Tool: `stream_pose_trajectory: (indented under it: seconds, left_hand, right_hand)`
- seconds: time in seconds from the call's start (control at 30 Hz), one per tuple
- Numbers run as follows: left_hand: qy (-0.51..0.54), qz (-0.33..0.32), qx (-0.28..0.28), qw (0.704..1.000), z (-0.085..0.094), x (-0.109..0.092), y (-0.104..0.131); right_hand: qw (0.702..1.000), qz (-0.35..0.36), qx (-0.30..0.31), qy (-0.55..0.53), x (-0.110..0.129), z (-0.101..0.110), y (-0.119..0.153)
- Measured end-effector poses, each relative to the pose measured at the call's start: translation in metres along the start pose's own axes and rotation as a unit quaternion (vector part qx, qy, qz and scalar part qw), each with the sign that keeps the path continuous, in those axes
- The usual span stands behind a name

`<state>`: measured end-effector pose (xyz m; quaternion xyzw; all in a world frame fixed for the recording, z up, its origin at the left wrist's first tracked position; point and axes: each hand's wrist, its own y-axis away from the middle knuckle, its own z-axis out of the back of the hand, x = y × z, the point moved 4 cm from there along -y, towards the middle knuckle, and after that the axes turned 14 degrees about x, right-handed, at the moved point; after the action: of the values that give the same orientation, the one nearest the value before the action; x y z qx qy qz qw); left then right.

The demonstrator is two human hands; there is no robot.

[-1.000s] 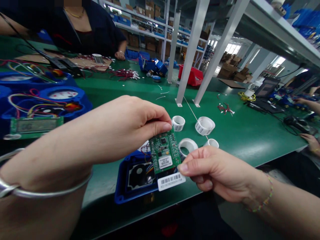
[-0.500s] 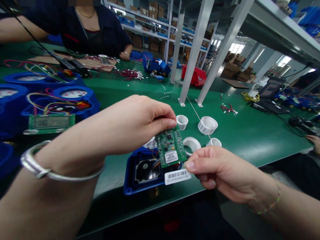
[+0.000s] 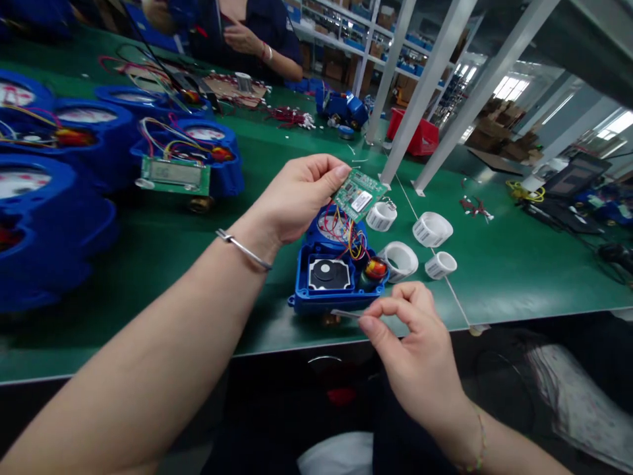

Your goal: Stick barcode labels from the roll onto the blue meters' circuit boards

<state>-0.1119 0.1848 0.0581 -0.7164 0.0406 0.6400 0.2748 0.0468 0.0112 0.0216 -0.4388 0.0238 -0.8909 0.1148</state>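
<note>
Between thumb and fingers, my left hand (image 3: 309, 191) pinches a green circuit board (image 3: 357, 195) by its upper left corner, tilted above the bench. Coloured wires (image 3: 353, 239) run from the board down to a blue meter housing (image 3: 301, 280). Inside that housing show a black square part with a white dot (image 3: 329, 274) and an orange-and-yellow wrapped component (image 3: 375, 268). My right hand (image 3: 413, 336) is closed on a barcode label (image 3: 347, 314), seen nearly edge-on in front of the housing. Close behind are rolls of white labels (image 3: 399, 261).
Several blue meters crowd the left, one with a display board (image 3: 175, 175) hanging out. Metal posts (image 3: 430, 86) rise from the green bench (image 3: 524, 264). A red bin (image 3: 415, 132), a laptop (image 3: 566, 188) and loose wires lie farther back. Across the bench a person's hand (image 3: 242, 38) is raised.
The circuit board has been lifted up and away from the housing, uncovering the wires and orange component. The label has turned edge-on in my right hand. The view has shifted left.
</note>
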Motion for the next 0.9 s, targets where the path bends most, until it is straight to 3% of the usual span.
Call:
stream_pose_trajectory:
  seconds: [0.9]
  left_hand:
    - [-0.002,0.018,0.034,0.999,-0.0012,-0.003,0.0059]
  right_hand:
    - [0.997,-0.009,-0.07,0.044,0.0098,-0.0104,-0.0041]
